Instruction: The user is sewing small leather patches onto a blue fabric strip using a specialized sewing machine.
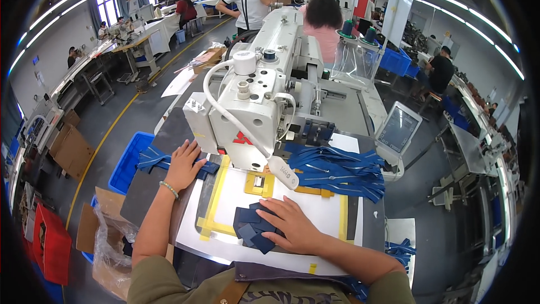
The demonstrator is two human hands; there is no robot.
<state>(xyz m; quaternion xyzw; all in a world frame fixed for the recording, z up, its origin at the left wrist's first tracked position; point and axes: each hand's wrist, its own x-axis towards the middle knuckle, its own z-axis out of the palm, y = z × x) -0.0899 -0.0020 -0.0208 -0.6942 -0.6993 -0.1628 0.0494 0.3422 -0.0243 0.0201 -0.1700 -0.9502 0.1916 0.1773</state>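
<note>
A white industrial sewing machine (247,101) stands over a white work plate edged with yellow tape (209,208). A yellow fixture (250,184) sits under its head. My left hand (183,166) lies with fingers apart on dark navy pieces (207,171) left of the head, beside blue zipper strips (149,157). My right hand (287,225) rests with fingers stretched over several small overlapping navy pieces (250,231) on the plate. A heap of blue zippers (343,174) lies right of the fixture.
At left are blue bins (121,171), a cardboard box (87,231) and a red bin (50,245). A screen panel (397,126) stands right, above more zippers (399,253). Two people (250,5) (320,28) are beyond the machine; others work along benches (135,31).
</note>
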